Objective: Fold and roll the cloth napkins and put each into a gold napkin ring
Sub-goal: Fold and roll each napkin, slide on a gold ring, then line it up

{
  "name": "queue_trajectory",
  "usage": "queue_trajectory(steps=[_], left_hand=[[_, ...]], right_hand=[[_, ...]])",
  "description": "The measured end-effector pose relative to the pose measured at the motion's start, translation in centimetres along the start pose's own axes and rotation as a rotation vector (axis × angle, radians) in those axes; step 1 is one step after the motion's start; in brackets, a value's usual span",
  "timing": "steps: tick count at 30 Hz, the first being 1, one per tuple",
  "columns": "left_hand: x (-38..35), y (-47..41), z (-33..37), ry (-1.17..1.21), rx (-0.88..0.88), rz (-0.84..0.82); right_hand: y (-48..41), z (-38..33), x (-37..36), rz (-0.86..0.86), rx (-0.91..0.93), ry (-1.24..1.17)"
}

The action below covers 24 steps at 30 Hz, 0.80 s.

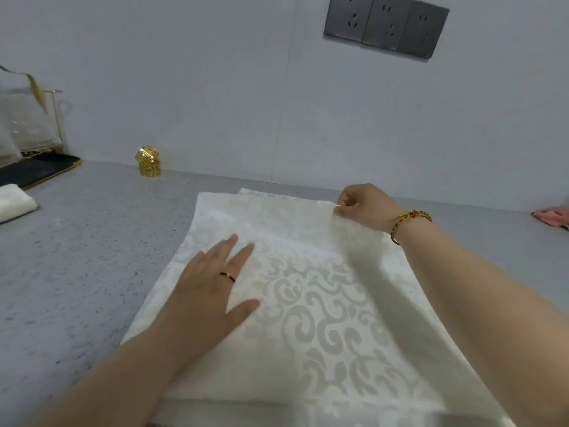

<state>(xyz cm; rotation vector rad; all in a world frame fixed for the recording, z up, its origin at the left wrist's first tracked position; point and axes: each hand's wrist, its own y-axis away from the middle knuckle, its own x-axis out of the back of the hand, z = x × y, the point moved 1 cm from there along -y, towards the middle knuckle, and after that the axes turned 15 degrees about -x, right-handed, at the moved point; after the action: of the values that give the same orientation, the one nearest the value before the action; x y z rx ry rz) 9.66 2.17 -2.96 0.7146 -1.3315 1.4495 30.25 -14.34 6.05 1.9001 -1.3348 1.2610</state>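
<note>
A white damask napkin (323,318) with a scroll pattern lies folded over on the grey counter (77,257), its far edges slightly offset. My left hand (212,288) lies flat on its left part, fingers spread and straight. At the napkin's far right corner my right hand (363,208) pinches the upper layer's corner between thumb and fingers. Two gold napkin rings (148,165) are stacked near the wall at the back left, the upper one tilted. Another folded white napkin (12,203) sits at the left edge.
A black tray with a gold rim (37,172) and a wire rack with glassware (34,118) stand at the far left. A pink cloth (552,217) lies at the right edge. Grey wall sockets (386,26) are above. The counter meets the wall just behind the napkin.
</note>
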Motion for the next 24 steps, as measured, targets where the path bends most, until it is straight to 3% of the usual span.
queue_trajectory(steps=[4, 7, 10, 15, 19, 24], left_hand=[[1.3, 0.5, -0.4, -0.199, -0.05, 0.412], [2.7, 1.2, 0.4, -0.288, -0.086, 0.473], [3.6, 2.1, 1.5, -0.413, -0.137, 0.416], [2.0, 4.7, 0.8, -0.539, -0.231, 0.168], [1.8, 6.6, 0.0, -0.508, -0.301, 0.022], [1.3, 8.3, -0.6, -0.387, -0.268, 0.026]], right_hand=[[5.8, -0.6, 2.1, 0.013, 0.157, 0.023], [10.3, 0.0, 2.7, 0.058, 0.282, 0.15], [13.9, 1.7, 2.0, 0.172, 0.416, 0.2], [18.3, 4.4, -0.9, 0.233, 0.535, 0.246], [19.9, 5.9, -3.0, 0.244, 0.489, 0.366], [20.7, 7.3, -2.6, 0.279, 0.392, 0.441]])
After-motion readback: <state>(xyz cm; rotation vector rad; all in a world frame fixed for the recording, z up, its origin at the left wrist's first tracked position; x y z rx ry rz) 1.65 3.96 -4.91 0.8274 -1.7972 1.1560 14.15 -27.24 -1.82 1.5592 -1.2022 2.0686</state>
